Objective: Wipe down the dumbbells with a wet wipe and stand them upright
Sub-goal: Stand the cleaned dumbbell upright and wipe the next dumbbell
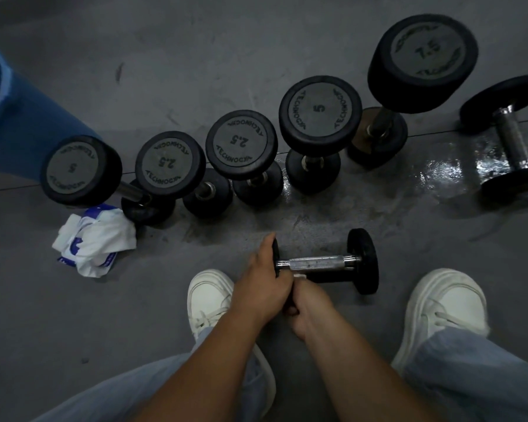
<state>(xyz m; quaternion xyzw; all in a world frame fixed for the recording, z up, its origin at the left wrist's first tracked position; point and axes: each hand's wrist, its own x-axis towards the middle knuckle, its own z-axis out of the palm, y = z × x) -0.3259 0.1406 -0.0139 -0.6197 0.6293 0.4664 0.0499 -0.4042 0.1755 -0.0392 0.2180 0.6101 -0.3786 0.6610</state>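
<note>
Slippage is the chief worry here. The small dumbbell [323, 263] lies on its side on the floor [195, 71] between the person's white shoes [448, 300], in front of the row of upright dumbbells [241, 144]. The left hand [264, 277] grips its left end plate, fingers curled over the rim. The right hand [307, 303] is curled just below the handle, pinching a scrap of white that I take to be the wet wipe [299, 275], most of it hidden. A damp handle or plate could slide out of the grip as the weight is tipped upright, dropping it near the toes or knocking over the nearest standing dumbbells. The glossy wet patch [439, 175] farther right, where another dumbbell [511, 138] lies on its side, looks slick, so a base set there may skid.
</note>
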